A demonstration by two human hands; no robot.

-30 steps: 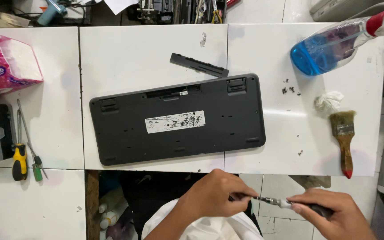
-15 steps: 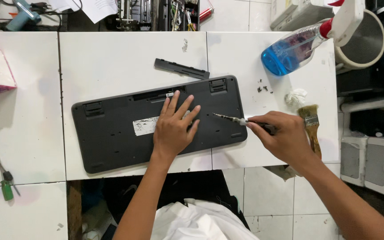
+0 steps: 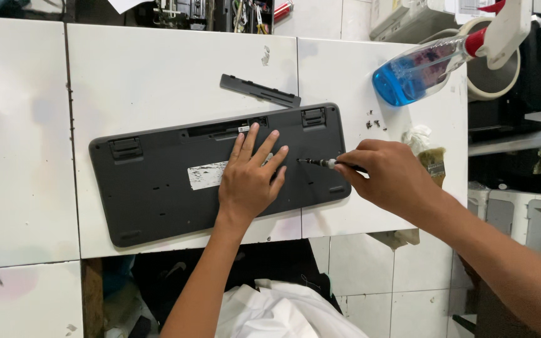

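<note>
in the head view, looking down on a white table [image 3: 158,81], we press our left hand [image 3: 248,178] flat on the upturned back of a dark keyboard [image 3: 158,188], fingers spread and apart, beside its pale label [image 3: 206,176]. the keyboard lies face down near the table's front edge. our right hand [image 3: 386,175] is clamped around a small screwdriver [image 3: 320,163], whose tip touches the keyboard's back towards its right end.

we judge this to be the screw-working step: the tip seems seated at a screw, though the screw itself is too small to tell. the next move calls for steady downward pressure, a straight shaft, and the left hand keeping the keyboard from sliding.

a loose black strip [image 3: 259,91] lies just beyond the keyboard; a blue spray bottle [image 3: 417,69] and a paintbrush [image 3: 434,164] sit to the right.
</note>
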